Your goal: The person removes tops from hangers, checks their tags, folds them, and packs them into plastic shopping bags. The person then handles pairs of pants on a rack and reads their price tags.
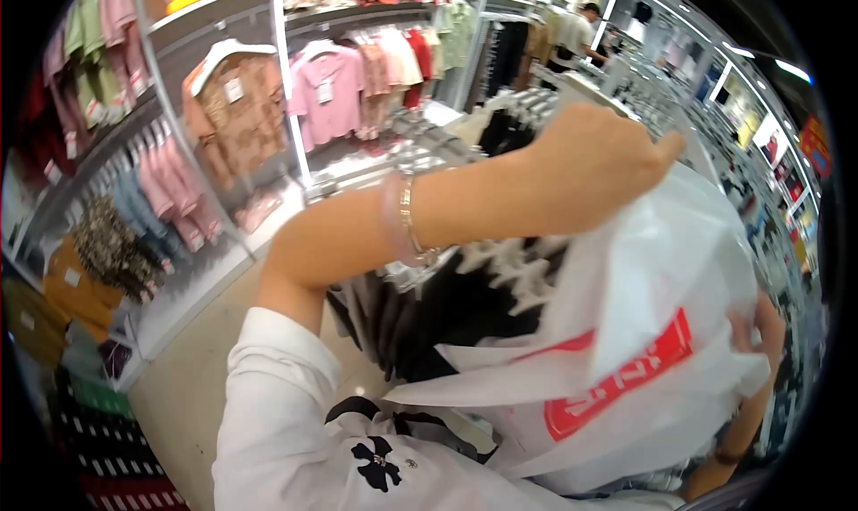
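A large white plastic bag (661, 270) with red printing fills the right middle of the head view, its film bulging and creased. My left hand (599, 167) reaches across from the left, with bracelets on the wrist; its fingers curl down at the top of the bag and are partly hidden. At the bag's right side, my right hand (755, 332) grips the film, fingers bent into it. What is inside the bag cannot be seen. Dark clothes (447, 328) on pale hangers hang behind and below my left forearm.
Wall racks hold a pink shirt (326, 91), a brown patterned top (237, 109) and several other garments. Metal rails (429, 135) stand ahead. A person (572, 37) in a light top stands farther back. Folded dark clothes (112, 439) lie at the lower left.
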`<action>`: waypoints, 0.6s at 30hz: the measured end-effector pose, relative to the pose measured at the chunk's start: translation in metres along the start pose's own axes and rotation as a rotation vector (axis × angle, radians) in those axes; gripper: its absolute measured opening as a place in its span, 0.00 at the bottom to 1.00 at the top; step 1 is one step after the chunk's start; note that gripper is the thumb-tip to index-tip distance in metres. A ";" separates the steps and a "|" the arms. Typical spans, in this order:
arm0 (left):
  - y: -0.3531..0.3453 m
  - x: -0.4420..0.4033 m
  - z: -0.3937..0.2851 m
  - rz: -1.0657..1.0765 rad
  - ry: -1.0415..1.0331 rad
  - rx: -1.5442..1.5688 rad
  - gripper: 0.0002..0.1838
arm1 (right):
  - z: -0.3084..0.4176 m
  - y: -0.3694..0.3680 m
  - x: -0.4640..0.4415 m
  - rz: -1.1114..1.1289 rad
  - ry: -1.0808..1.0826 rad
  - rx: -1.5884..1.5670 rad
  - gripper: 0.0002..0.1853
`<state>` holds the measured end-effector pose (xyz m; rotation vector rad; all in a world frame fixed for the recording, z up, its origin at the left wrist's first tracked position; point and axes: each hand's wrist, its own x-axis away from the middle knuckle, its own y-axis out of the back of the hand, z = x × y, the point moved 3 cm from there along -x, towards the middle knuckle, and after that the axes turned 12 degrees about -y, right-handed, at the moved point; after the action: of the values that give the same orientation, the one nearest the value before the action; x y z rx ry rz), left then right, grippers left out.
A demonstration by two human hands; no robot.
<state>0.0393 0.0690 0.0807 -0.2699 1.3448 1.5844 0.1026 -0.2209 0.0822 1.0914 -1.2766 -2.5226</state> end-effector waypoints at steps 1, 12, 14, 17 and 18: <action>0.002 0.016 0.006 -0.079 0.016 0.072 0.15 | -0.001 -0.002 0.007 0.010 -0.091 -0.160 0.09; 0.022 0.588 0.019 -0.090 1.571 0.188 0.12 | 0.134 -0.324 0.122 0.668 -0.244 -0.612 0.12; -0.025 0.815 -0.114 0.882 1.815 0.457 0.24 | 0.155 -0.401 0.158 0.894 -0.290 -0.531 0.12; 0.024 0.884 -0.308 1.553 1.585 0.908 0.21 | 0.166 -0.496 0.220 1.155 -0.357 -0.347 0.13; 0.049 0.897 -0.339 1.575 1.725 0.997 0.20 | 0.165 -0.521 0.240 1.226 -0.379 -0.275 0.13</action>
<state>-0.5644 0.2657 -0.6397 0.3060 4.1765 1.0903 -0.0702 0.1264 -0.3712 -0.2629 -1.0727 -1.8081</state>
